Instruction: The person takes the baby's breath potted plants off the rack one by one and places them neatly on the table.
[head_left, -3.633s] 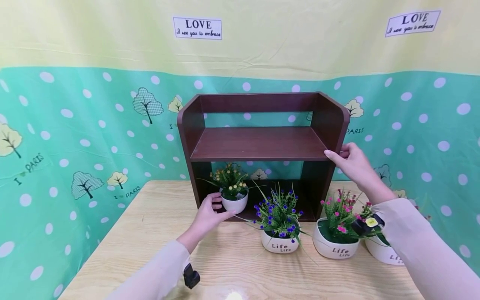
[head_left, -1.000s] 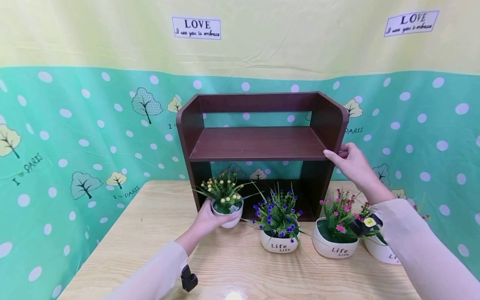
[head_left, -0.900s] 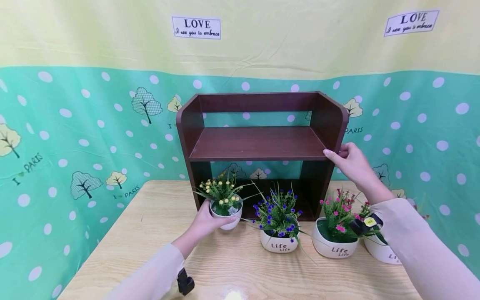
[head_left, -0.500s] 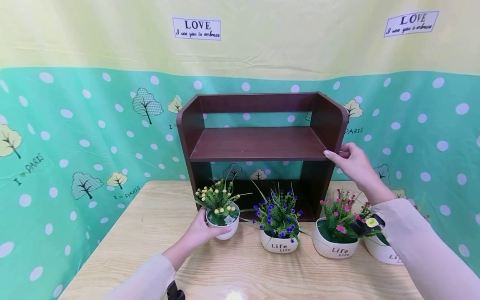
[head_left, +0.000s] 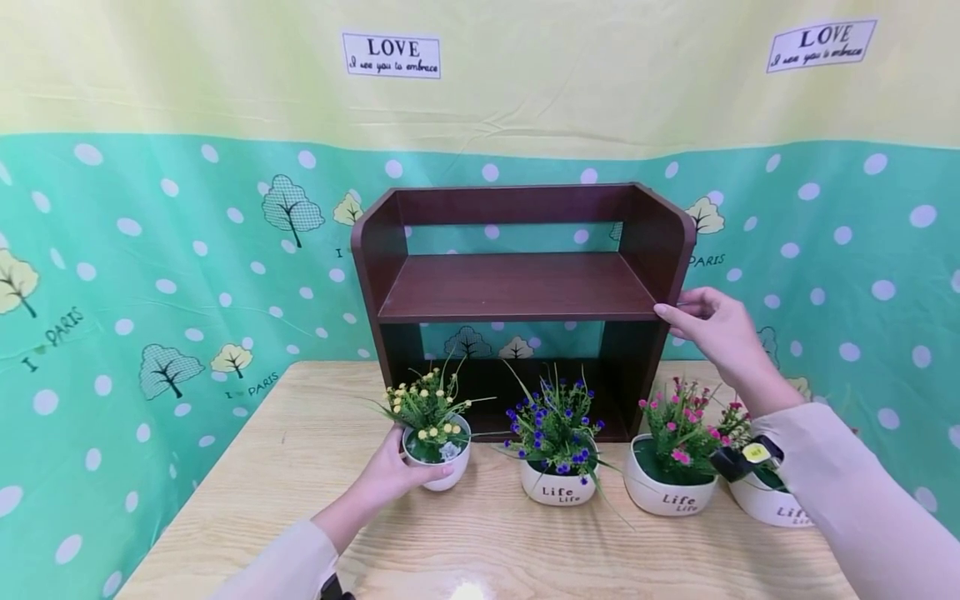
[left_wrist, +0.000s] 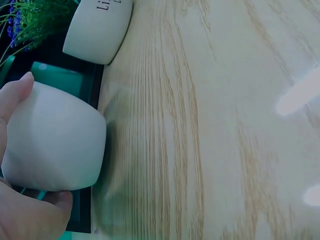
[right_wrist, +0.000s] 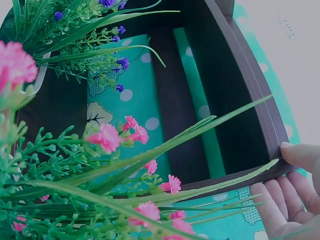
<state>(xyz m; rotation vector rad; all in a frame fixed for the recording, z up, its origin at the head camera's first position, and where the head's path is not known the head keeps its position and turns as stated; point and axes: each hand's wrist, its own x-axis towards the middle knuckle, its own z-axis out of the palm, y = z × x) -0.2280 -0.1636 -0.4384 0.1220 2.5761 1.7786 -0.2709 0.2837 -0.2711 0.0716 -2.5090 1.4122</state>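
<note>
My left hand (head_left: 393, 471) grips a small white flower pot (head_left: 441, 477) with yellow artificial flowers, thumb across the front and fingers round the left side. In the left wrist view the white pot (left_wrist: 55, 137) hangs close over the table, a shadow beside it. My right hand (head_left: 716, 329) is at the right side panel of a dark brown two-tier shelf (head_left: 517, 287). In the right wrist view its thumb (right_wrist: 299, 154) lies on the panel's front edge, with the other fingers curled on the outer side.
A white pot with blue flowers (head_left: 558, 487) stands before the shelf, right of the held pot. Two more white pots, one with pink flowers (head_left: 671, 492), stand at the right, one partly behind my right sleeve. The wooden table (head_left: 315, 417) meets a patterned curtain (head_left: 150, 275).
My left hand has taken the yellow-flowered pot out of the shelf's lower tier, forward and to the left. My right thumb has slid slightly right, from the shelf board to the side panel.
</note>
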